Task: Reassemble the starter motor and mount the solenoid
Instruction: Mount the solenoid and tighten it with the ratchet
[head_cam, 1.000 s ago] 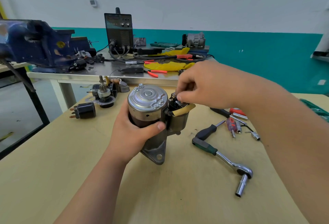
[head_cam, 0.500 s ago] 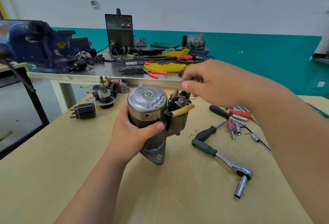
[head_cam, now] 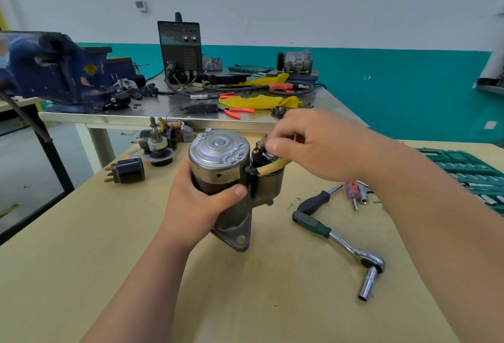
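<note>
The starter motor (head_cam: 218, 157) stands upright on the wooden bench (head_cam: 81, 247), its silver end cap facing up. My left hand (head_cam: 201, 206) grips its body from the left, thumb across the front. The solenoid (head_cam: 268, 179) sits against the motor's right side, with a yellow-sleeved lead (head_cam: 272, 166) crossing its black cap. My right hand (head_cam: 313, 146) hovers over that cap, thumb and forefinger pinching at a terminal stud (head_cam: 266, 142). The fingertips are blurred, so what they pinch is unclear.
A ratchet with socket (head_cam: 341, 241), a black-handled screwdriver (head_cam: 313, 200) and a small red screwdriver (head_cam: 351, 190) lie to the right. A green socket case (head_cam: 463, 170) is far right. A spare black solenoid (head_cam: 128, 170) and a shaft assembly (head_cam: 158, 146) sit left. Behind is a steel table (head_cam: 163, 116) with a blue vise (head_cam: 54, 69).
My right hand lifted off the solenoid top half a second ago and has come back down onto the terminal. My left hand keeps the same grip on the motor.
</note>
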